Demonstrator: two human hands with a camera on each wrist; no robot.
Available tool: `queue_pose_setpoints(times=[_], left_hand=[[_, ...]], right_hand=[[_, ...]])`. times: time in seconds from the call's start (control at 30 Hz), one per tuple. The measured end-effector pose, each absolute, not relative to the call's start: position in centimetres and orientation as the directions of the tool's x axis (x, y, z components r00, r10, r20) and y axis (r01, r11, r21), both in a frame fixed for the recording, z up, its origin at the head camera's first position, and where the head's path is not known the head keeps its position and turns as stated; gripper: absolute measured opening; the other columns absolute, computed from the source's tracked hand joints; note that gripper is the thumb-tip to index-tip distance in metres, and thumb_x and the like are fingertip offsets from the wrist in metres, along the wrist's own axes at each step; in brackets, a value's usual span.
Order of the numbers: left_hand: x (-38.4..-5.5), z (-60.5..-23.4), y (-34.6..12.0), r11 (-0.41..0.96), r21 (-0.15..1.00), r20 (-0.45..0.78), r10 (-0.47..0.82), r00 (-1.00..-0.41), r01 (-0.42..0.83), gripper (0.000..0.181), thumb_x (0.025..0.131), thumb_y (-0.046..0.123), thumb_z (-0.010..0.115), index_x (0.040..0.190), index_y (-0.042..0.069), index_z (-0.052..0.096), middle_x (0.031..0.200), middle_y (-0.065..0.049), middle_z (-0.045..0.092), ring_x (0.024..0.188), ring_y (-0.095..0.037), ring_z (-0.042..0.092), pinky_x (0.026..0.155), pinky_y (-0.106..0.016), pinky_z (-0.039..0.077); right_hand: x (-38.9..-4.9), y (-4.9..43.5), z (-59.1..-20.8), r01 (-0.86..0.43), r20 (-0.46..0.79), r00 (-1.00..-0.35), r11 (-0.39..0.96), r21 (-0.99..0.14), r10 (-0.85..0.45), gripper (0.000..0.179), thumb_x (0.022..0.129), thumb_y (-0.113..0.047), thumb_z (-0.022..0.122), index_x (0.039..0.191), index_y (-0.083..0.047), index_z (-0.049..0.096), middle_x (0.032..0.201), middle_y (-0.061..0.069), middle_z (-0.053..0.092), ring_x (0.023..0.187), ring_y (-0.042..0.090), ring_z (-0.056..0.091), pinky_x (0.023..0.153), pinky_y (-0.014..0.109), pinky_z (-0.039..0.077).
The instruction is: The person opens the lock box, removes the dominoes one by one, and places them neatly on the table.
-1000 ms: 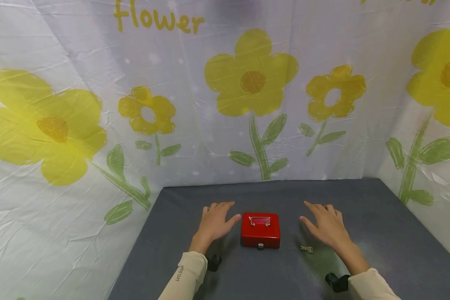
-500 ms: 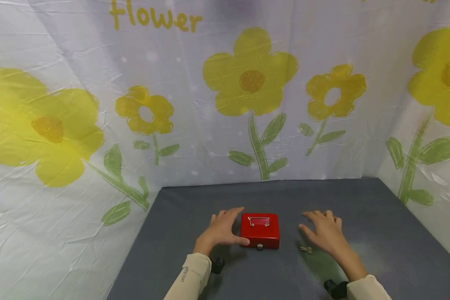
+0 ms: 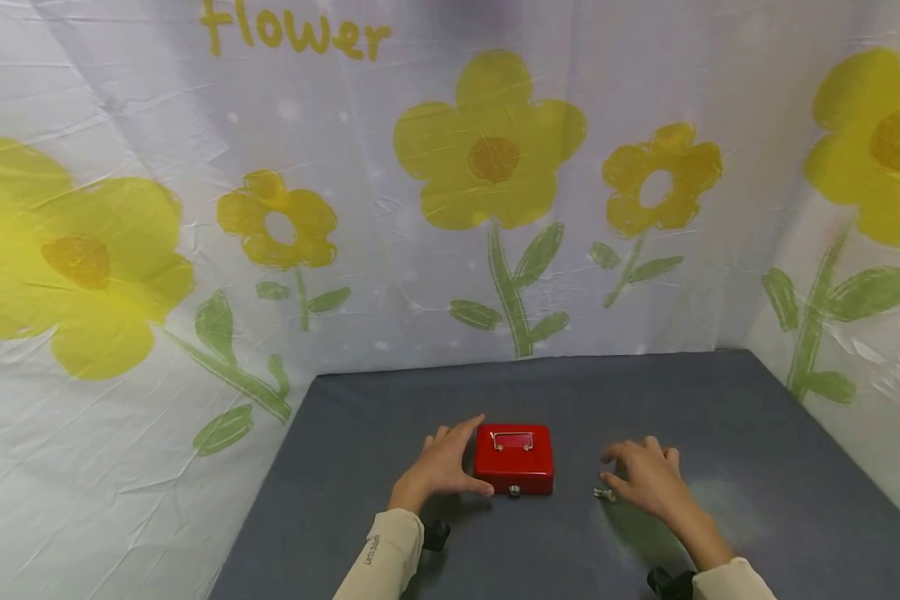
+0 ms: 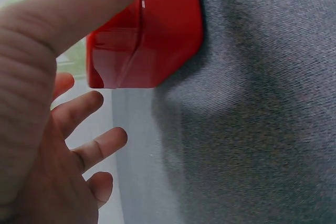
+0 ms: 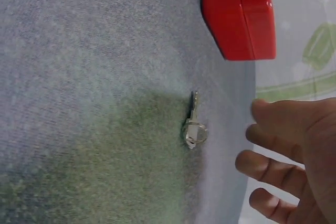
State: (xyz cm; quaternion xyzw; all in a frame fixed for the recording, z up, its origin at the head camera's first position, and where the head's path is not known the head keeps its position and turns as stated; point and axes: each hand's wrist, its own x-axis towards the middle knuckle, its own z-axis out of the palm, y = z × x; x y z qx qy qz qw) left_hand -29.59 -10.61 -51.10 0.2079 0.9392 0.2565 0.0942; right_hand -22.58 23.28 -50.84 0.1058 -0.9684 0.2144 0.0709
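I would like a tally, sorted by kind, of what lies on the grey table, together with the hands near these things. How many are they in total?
Red box: 1
Key set on a ring: 1 (how many keys it holds, I cannot tell)
Hands, left hand and right hand: 2
Total: 4

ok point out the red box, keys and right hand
Red box (image 3: 513,462), head view: middle of its top
Keys (image 5: 192,128), right wrist view: bow end
Right hand (image 3: 648,478), head view: back of the hand

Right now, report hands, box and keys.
Left hand at red box, contact unclear. Right hand near keys, holding nothing. Red box closed. Nothing seen between right hand and keys.
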Motion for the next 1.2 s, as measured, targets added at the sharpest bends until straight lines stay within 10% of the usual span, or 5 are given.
queue_pose_setpoints(times=[0.27, 1.2], left_hand=[[-30.0, -52.6, -10.4, 0.783, 0.531, -0.069, 0.42, -0.905, 0.323, 0.115, 0.067, 0.052, 0.09, 0.16, 0.025, 0.029, 0.16, -0.002, 0.043, 0.13, -0.027, 0.042, 0.11, -0.056, 0.036], [-30.5, -53.6, -9.8, 0.721, 0.642, -0.063, 0.388, -0.919, 0.26, 0.107, 0.066, 0.048, 0.091, 0.155, 0.028, 0.035, 0.149, -0.004, 0.052, 0.125, -0.025, 0.045, 0.106, -0.055, 0.038]], right_hand=[[-22.2, 23.2, -51.1, -0.23, 0.12, -0.973, 0.883, -0.408, -0.198, 0.015, 0.08, -0.022, 0.086, 0.085, -0.024, 0.072, 0.084, -0.009, 0.066, 0.081, 0.016, 0.044, 0.073, 0.043, 0.021], [-22.1, 23.0, -52.0, -0.128, 0.009, -0.99, 0.896, -0.426, -0.138, 0.01, 0.081, -0.016, 0.082, 0.084, -0.019, 0.073, 0.083, -0.007, 0.071, 0.078, 0.016, 0.053, 0.075, 0.045, 0.029]])
